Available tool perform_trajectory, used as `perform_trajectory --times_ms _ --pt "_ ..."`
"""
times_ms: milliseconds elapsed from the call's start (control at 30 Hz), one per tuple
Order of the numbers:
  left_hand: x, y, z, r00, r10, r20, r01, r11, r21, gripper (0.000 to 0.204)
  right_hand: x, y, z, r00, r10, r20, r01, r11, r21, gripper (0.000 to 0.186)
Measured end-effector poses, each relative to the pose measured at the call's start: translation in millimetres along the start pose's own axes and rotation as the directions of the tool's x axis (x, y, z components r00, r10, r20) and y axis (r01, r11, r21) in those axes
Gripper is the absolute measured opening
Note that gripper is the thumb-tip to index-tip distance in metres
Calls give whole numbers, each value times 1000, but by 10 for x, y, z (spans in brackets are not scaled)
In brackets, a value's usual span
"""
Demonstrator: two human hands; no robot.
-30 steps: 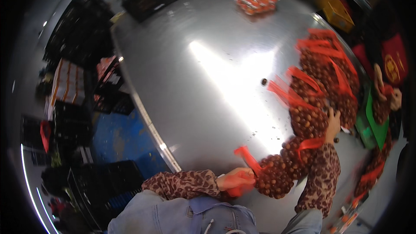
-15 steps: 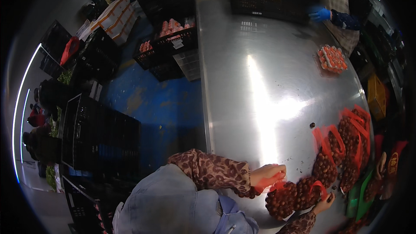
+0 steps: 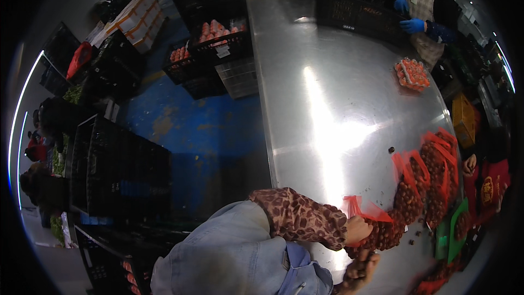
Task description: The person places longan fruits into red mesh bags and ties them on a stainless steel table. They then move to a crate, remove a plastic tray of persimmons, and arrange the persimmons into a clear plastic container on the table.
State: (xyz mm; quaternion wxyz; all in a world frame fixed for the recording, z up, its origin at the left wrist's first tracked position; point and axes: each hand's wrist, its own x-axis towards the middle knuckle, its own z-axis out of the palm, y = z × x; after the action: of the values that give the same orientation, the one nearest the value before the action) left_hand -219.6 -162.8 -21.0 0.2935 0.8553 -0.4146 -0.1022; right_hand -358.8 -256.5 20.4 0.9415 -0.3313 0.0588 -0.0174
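My left hand (image 3: 357, 230), reaching in from a leopard-print sleeve, is closed at the near end of a red net bag of round brown chestnuts (image 3: 388, 234). The bag's loose red mesh stands up just beyond the hand. Closer to me, at the lower edge, my right hand (image 3: 364, 271) is smeared by motion and dim. Its fingers are bent, but what they hold, if anything, is not clear. More filled red net bags (image 3: 406, 201) lie in a row to the right, beyond both hands.
Loose chestnuts (image 3: 391, 150) dot the steel table (image 3: 284, 104). A clear pack of red fruit (image 3: 412, 74) sits at the far right. Across the table, a person in blue gloves (image 3: 413, 25) stands by a black crate (image 3: 349, 13). Stacked crates (image 3: 222, 43) stand left of the table.
My right hand has left the mesh of a bag and come left, nearer my body. My left hand has shifted right. The far black crate has moved right.
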Motion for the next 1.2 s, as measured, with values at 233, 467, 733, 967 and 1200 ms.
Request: perform_trajectory --times_ms 233,467,733,967,1200 --pt "-128 -245 91 838 -76 540 262 924 -277 20 -69 426 426 897 318 -306 -228 928 295 18" --pt "-275 -300 -75 952 -147 269 271 815 -513 21 81 550 452 875 185 -448 -166 983 82 33" --pt "-213 -297 -90 958 -210 196 287 720 -631 26 -27 486 661 939 249 -238 -275 958 -83 31" --pt "-213 -384 -65 966 -200 166 258 659 -707 19 41 547 596 878 242 -413 -287 956 -51 35" --pt "-290 -74 -318 984 -181 5 162 872 -462 16 77 575 496 862 201 -465 -243 969 -31 11"
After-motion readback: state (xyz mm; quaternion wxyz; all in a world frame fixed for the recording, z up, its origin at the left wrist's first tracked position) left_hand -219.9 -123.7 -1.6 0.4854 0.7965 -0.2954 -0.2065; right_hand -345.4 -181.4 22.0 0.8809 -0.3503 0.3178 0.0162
